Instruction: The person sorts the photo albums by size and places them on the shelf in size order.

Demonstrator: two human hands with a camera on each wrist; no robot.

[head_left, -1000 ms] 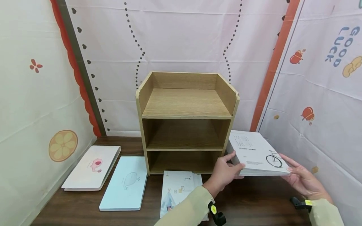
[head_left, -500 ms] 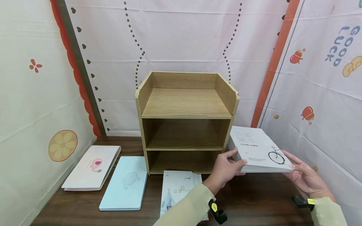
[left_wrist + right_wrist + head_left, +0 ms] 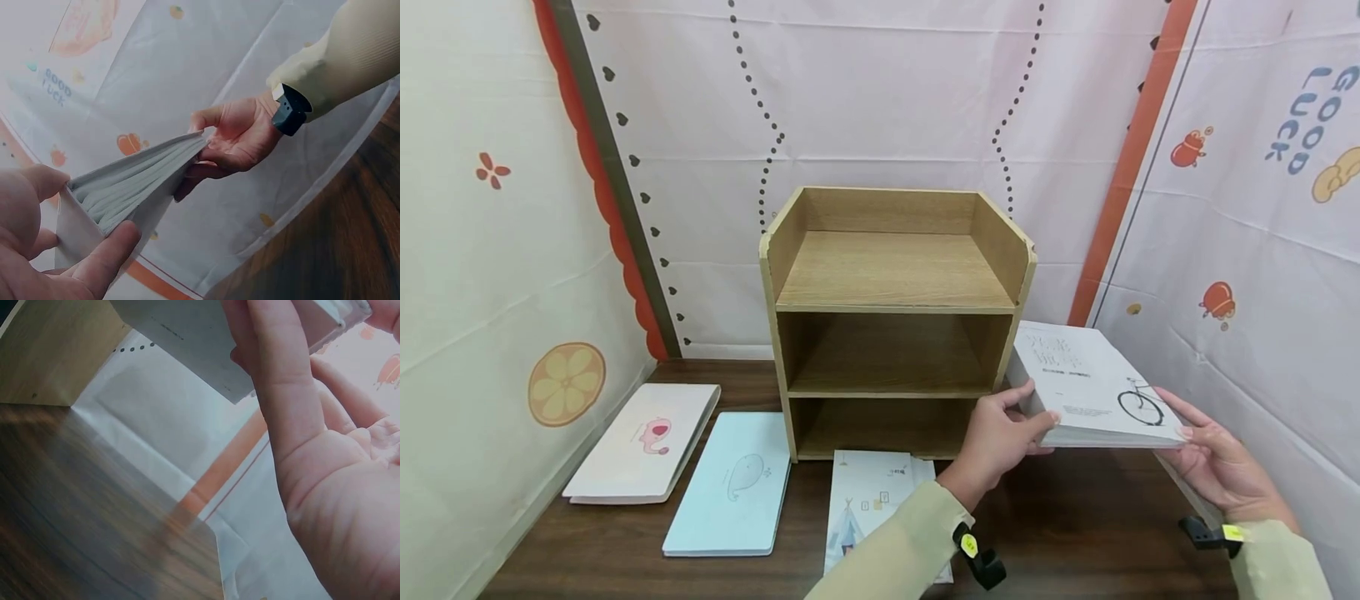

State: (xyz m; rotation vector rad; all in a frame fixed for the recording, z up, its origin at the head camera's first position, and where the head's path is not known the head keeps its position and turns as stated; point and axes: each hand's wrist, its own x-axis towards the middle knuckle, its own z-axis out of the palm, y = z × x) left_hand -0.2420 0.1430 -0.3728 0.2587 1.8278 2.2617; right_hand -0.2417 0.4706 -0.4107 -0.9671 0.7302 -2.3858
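Note:
A thick white book (image 3: 1082, 371) with a bicycle drawing on its cover is raised above the table, right of the wooden shelf (image 3: 895, 310). My left hand (image 3: 1000, 437) grips its spine corner, thumb on the cover. At the opposite edge, my right hand (image 3: 1225, 458) pinches the near corner with the thumb on top and fingers beneath. In the left wrist view, the leaves of the book (image 3: 137, 178) fan slightly between the covers. The right wrist view catches the underside of the book (image 3: 187, 344) above my right hand (image 3: 337, 450).
A white book with a pink elephant (image 3: 640, 442) and a light blue book with a whale (image 3: 730, 487) lie at left. White booklets with a tent drawing (image 3: 868, 508) lie before the shelf, partly under my left sleeve. Printed cloth (image 3: 1225, 208) walls in the dark table (image 3: 1075, 533).
Both hands have lifted the bicycle book a little higher and slightly to the right. The shelf and the other books have stayed in place.

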